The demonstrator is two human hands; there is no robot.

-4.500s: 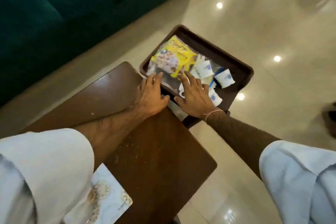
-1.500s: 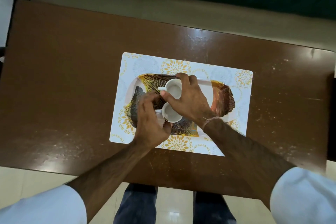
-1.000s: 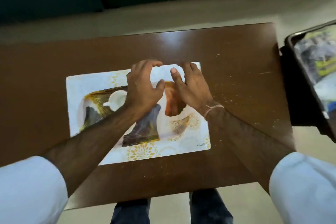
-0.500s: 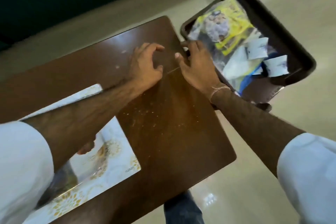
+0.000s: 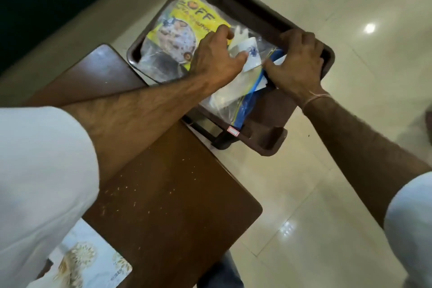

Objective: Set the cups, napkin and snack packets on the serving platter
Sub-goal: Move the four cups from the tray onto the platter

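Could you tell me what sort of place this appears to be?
Probably a home living room: a dark green sofa beside a low wooden table, glossy tiled floor, and a brown side tray of snack packets that both hands reach into.

Both hands moved off the table, left hand (image 5: 216,58) pinching small white packet (image 5: 250,56)

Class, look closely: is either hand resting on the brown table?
No: both the left hand and right hand are over the dark tray.
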